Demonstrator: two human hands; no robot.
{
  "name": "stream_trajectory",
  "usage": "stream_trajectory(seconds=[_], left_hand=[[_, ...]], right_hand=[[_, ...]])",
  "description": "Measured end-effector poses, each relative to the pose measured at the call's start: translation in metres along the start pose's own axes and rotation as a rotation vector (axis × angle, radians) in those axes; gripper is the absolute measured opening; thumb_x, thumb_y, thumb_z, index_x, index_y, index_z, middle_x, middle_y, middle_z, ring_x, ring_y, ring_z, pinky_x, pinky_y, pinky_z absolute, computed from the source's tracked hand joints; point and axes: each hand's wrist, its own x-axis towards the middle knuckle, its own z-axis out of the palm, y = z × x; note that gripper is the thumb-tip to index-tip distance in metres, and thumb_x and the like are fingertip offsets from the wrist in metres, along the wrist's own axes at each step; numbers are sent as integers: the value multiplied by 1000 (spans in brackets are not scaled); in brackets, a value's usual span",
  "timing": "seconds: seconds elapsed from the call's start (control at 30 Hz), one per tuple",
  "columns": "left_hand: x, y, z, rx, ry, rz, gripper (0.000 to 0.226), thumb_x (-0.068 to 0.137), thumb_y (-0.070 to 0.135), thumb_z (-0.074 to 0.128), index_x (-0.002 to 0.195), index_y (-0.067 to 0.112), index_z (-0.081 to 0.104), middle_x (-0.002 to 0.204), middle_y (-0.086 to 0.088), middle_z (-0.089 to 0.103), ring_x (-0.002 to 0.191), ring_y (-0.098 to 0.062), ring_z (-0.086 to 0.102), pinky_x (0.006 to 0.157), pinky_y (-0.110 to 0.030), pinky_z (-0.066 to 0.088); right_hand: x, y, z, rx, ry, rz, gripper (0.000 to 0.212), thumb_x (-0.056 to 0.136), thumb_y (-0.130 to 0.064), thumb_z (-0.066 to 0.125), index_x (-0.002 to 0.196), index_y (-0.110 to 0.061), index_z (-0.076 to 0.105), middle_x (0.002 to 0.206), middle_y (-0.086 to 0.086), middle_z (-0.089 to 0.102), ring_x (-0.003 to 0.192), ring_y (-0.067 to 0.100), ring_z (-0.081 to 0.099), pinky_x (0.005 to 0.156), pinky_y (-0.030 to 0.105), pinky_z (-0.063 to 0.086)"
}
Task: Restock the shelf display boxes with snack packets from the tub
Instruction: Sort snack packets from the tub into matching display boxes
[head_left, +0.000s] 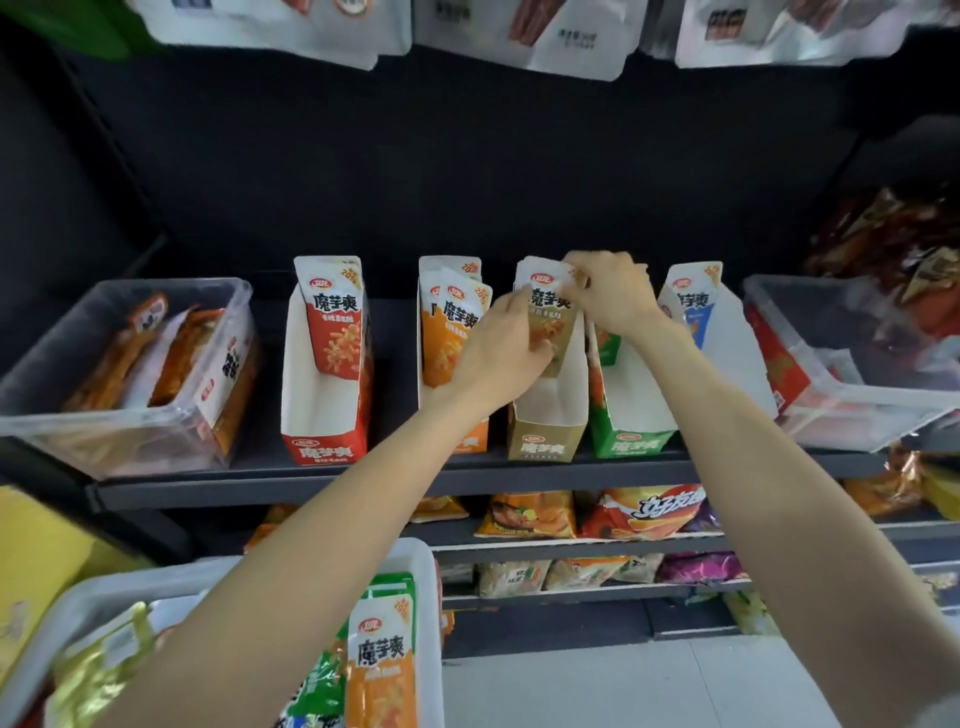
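Observation:
Several display boxes stand in a row on the dark shelf (395, 480): red (324, 415), orange (475, 441), tan (545, 436), green (634, 436) and a blue-packet box (727, 332). Both my hands hold tan snack packets (553, 306) standing at the back of the tan box. My left hand (498, 348) grips the packets' lower left side. My right hand (610, 293) pinches their top right corner. The white tub (426, 597) at the lower left holds orange (382, 660) and green packets.
Clear plastic bins with other snacks sit at the shelf's left end (119, 364) and right end (852, 364). White bags hang above (519, 36). Chip bags (644, 512) fill the lower shelves. A yellow box (36, 561) is at the left edge.

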Motion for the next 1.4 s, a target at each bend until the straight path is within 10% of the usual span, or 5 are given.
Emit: stream_trajectory(seconds=[0.33, 0.63, 0.9, 1.23, 1.4], left_hand=[[-28, -6, -7, -149, 142, 72, 46, 91, 21, 59, 135, 18, 47, 119, 3, 61, 104, -8, 58, 85, -30, 54], [-196, -77, -53, -204, 443, 103, 26, 95, 26, 48, 90, 13, 70, 63, 11, 60, 54, -8, 58, 51, -32, 47], [-317, -178, -59, 333, -184, -302, 59, 79, 56, 53, 127, 23, 56, 115, 0, 63, 107, -27, 57, 84, -40, 49], [-325, -168, -38, 442, -112, -454, 44, 82, 48, 64, 112, 18, 51, 105, -2, 60, 102, -22, 52, 82, -31, 39], [-327, -169, -56, -166, 121, -486, 47, 83, 30, 70, 125, 23, 50, 111, 13, 57, 102, -2, 54, 77, -16, 41]], right_hand=[[-47, -6, 20, 263, 608, -38, 19, 89, -9, 56, 104, -11, 68, 107, 7, 61, 96, 18, 57, 75, 22, 44], [-215, -116, 59, 579, 48, -187, 15, 90, -11, 60, 100, -18, 69, 93, -10, 67, 78, -2, 57, 69, 9, 45], [-255, -186, 156, 228, -561, -285, 42, 93, -25, 54, 134, -22, 50, 135, -1, 51, 124, 19, 46, 99, 36, 42], [-267, -204, 194, -16, -433, -273, 49, 82, -39, 70, 123, -18, 51, 123, 2, 45, 115, 22, 41, 99, 32, 32], [-257, -207, 166, 630, -265, 93, 13, 87, -20, 69, 92, -16, 57, 89, -7, 65, 82, 11, 62, 77, 29, 50]])
